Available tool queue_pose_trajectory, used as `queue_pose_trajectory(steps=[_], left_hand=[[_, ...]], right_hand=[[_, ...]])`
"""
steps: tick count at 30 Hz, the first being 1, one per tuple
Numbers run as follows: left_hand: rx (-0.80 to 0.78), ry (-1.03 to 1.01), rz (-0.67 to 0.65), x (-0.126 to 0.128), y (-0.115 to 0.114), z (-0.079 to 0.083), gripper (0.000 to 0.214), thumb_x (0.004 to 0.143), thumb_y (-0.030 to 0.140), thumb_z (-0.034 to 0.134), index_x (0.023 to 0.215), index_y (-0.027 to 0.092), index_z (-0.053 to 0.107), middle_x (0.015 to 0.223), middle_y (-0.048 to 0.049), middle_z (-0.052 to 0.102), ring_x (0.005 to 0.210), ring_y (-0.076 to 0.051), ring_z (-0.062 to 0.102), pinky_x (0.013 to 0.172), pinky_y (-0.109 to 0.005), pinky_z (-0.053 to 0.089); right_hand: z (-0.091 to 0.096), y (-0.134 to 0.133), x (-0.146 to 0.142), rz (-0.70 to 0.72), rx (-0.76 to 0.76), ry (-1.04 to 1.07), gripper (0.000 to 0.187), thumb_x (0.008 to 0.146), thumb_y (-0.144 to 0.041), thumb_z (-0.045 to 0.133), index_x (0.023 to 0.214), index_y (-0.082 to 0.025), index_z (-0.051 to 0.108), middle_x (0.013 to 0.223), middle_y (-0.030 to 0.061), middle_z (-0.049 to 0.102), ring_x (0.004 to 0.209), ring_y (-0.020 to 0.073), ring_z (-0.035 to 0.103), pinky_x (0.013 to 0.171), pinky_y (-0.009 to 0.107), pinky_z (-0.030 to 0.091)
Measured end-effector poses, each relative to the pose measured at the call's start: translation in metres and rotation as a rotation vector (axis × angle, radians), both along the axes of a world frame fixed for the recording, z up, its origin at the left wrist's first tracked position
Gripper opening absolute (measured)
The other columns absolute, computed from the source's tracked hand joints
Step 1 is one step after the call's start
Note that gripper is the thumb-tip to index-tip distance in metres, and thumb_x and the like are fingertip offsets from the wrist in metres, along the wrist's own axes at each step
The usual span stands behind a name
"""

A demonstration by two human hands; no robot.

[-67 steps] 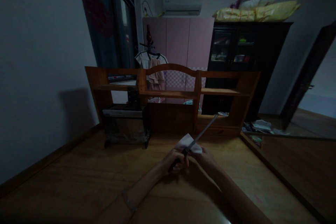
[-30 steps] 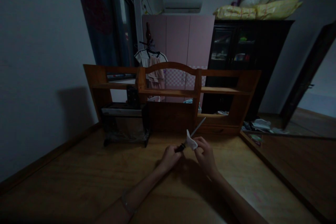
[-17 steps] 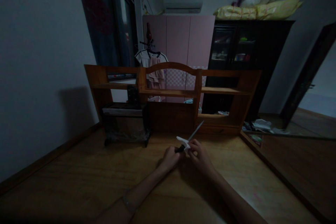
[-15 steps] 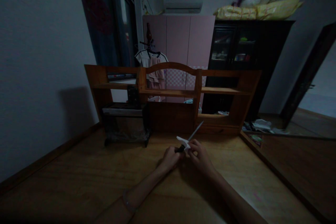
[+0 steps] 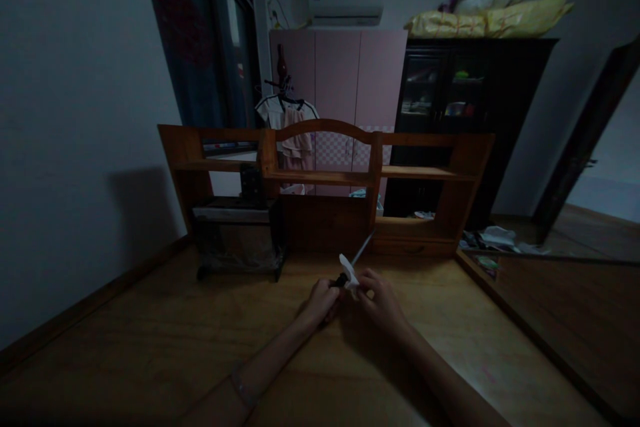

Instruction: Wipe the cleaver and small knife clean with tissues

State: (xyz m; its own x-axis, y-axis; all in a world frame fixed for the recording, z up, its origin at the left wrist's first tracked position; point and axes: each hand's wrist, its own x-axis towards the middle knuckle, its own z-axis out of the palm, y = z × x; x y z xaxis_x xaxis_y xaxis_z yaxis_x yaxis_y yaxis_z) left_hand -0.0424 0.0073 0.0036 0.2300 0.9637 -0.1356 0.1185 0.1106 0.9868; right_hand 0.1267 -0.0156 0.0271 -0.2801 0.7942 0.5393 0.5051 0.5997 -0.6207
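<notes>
My left hand (image 5: 321, 301) is closed round the dark handle of a long thin metal rod (image 5: 361, 249), perhaps a sharpening steel or knife, which points up and away to the right. My right hand (image 5: 381, 293) pinches a small white cloth or tissue (image 5: 348, 270) against the rod just above the handle. Both hands hover low over the wooden desk top (image 5: 200, 347), in front of the shelf unit.
A wooden desk shelf (image 5: 325, 177) stands along the desk's back edge, with a dark rack (image 5: 235, 233) at its left. Behind are a pink wardrobe (image 5: 340, 73), a dark cabinet (image 5: 470, 100) topped with bedding, and an air conditioner (image 5: 346, 1). The room is dim.
Both hands have drawn slightly left and nearer the desk. The rod now shows shorter and steeper than 2.2 s ago, and the white cloth sits lower, near the handle.
</notes>
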Motion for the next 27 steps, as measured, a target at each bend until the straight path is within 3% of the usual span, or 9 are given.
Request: queue_pose_trajectory(steps=[8,16,27], left_hand=[[-0.021,0.013,0.024,0.000,0.003,0.000,0.018,0.068,0.035,0.055,0.064,0.019,0.050,0.042,0.0084,0.038,0.029,-0.006,0.032,0.031,-0.019,0.020],[-0.050,0.022,0.038,0.001,0.006,-0.005,0.017,0.069,0.034,0.054,0.063,0.019,0.048,0.043,0.0084,0.038,0.030,-0.006,0.030,0.032,-0.018,0.019],[-0.019,-0.027,-0.058,0.002,0.004,-0.002,0.024,0.072,0.043,0.051,0.067,0.020,0.047,0.043,0.0091,0.038,0.030,-0.006,0.032,0.032,-0.019,0.021]], right_hand=[[0.002,0.001,0.000,0.003,-0.011,0.023,0.021,0.080,-0.007,0.054,0.080,-0.019,0.071,0.082,0.0025,0.060,0.078,0.0166,0.057,0.070,0.026,0.042],[-0.010,0.002,-0.002,0.006,-0.060,-0.010,0.022,0.080,-0.009,0.054,0.078,-0.019,0.073,0.082,0.0035,0.065,0.077,0.0173,0.061,0.068,0.026,0.043],[-0.020,0.009,-0.002,-0.024,-0.054,-0.047,0.019,0.082,-0.013,0.053,0.078,-0.018,0.070,0.079,0.0026,0.064,0.071,0.0162,0.060,0.065,0.025,0.042]])
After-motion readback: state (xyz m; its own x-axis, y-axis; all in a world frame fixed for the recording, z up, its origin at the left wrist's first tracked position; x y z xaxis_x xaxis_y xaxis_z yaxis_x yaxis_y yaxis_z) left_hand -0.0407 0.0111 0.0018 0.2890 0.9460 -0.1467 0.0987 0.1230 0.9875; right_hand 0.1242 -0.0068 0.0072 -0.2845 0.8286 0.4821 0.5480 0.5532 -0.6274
